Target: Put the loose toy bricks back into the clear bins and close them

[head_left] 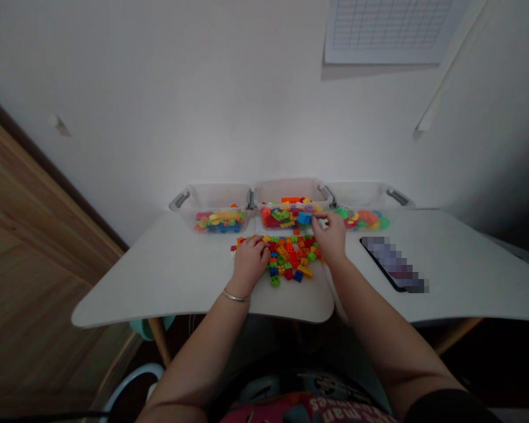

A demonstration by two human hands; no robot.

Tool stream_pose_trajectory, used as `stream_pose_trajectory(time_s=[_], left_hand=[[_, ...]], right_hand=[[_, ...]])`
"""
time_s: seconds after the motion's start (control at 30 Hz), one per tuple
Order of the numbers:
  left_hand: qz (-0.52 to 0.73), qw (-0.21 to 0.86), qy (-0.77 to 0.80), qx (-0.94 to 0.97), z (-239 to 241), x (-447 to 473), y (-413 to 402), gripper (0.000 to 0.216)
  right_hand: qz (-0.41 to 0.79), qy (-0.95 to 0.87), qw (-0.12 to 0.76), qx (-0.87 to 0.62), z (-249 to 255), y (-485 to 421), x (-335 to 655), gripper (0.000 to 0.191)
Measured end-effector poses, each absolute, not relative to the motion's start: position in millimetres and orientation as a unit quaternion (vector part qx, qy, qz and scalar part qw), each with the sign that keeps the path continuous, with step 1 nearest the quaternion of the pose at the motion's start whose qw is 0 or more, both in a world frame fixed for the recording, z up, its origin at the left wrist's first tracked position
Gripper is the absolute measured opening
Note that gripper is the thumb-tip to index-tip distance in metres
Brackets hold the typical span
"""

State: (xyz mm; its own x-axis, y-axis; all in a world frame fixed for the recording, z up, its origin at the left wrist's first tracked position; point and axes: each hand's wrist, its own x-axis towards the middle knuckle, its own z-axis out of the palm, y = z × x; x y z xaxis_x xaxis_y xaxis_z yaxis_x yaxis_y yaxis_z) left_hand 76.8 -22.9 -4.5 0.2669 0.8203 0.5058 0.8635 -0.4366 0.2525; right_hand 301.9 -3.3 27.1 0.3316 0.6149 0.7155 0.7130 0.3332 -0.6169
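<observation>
A blue toy building brick [304, 218] is pinched between the thumb and fingertips of my right hand [330, 234], just in front of the middle plastic box [291, 184]. My left hand [250, 261] rests at the left side of a pile of colourful building bricks [293, 252] on the white table [158, 282]. Its fingers are curled together among the bricks; whatever they hold is hidden. Red, orange, green, yellow and blue bricks make up the pile. More bricks show through the clear wall of the middle box.
A left plastic box [216, 194] and a right plastic box [361, 194], both with colourful pieces inside, flank the middle one against the wall. A phone [392, 264] lies right of my right forearm. Printed paper [388, 35] hangs above.
</observation>
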Motion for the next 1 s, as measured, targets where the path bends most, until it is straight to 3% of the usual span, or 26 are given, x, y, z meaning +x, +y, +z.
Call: stream_pose_trajectory(time_s=[0.17, 0.43, 0.57, 0.77, 1.0], left_hand=[[-0.293, 0.035, -0.530, -0.795, -5.1, 76.7, -22.1, 0.024], [-0.295, 0.033, -0.526, -0.797, -5.2, 75.2, -22.6, 0.024], [-0.295, 0.033, -0.530, -0.794, -5.8, 74.8, -22.6, 0.025], [-0.296, 0.033, -0.530, -0.794, -6.4, 75.8, -21.8, 0.024], [-0.293, 0.032, -0.524, -0.799, -4.6, 76.0, -22.0, 0.022]], right_hand=[[-0.047, -0.576, 0.547, -0.606, 80.4, 23.3, 300.1, 0.018], [0.026, -0.613, 0.321, -0.722, 117.0, 67.1, 271.2, 0.024], [0.043, -0.620, 0.257, -0.740, 115.5, 73.8, 262.9, 0.031], [-0.007, -0.645, 0.291, -0.707, 103.5, 71.6, 264.7, 0.031], [-0.070, -0.683, 0.449, -0.572, 95.6, 53.8, 274.0, 0.028]])
